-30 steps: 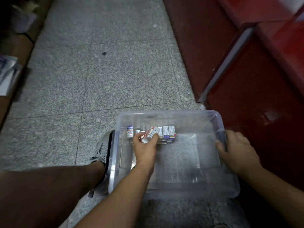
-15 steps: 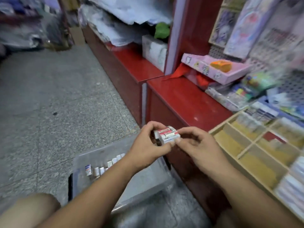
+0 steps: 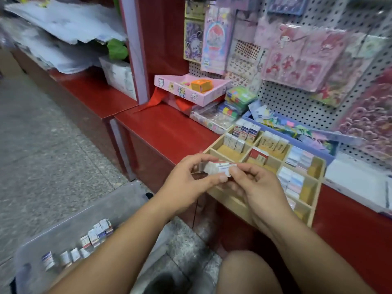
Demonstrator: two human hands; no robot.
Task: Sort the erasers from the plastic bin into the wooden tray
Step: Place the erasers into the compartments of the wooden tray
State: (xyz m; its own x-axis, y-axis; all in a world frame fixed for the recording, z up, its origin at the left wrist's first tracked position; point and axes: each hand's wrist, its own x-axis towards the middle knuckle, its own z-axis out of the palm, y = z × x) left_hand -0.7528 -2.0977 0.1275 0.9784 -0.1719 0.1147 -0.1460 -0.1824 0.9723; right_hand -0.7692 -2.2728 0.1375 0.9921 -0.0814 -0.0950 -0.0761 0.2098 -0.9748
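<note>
Several loose erasers [image 3: 93, 237] stand in a row inside the plastic bin [image 3: 95, 215] on the floor [image 3: 53, 155], lower left. The left hand [image 3: 188, 183] curls thumb and fingers round a small stack of erasers [image 3: 218, 168]; the right hand [image 3: 258, 187] pinches its other end, just above the wooden tray [image 3: 231, 152], whose compartments are partly filled

granite floor [image 3: 53, 155], red counter [image 3: 169, 132], pegboard wall [image 3: 297, 102]
</note>
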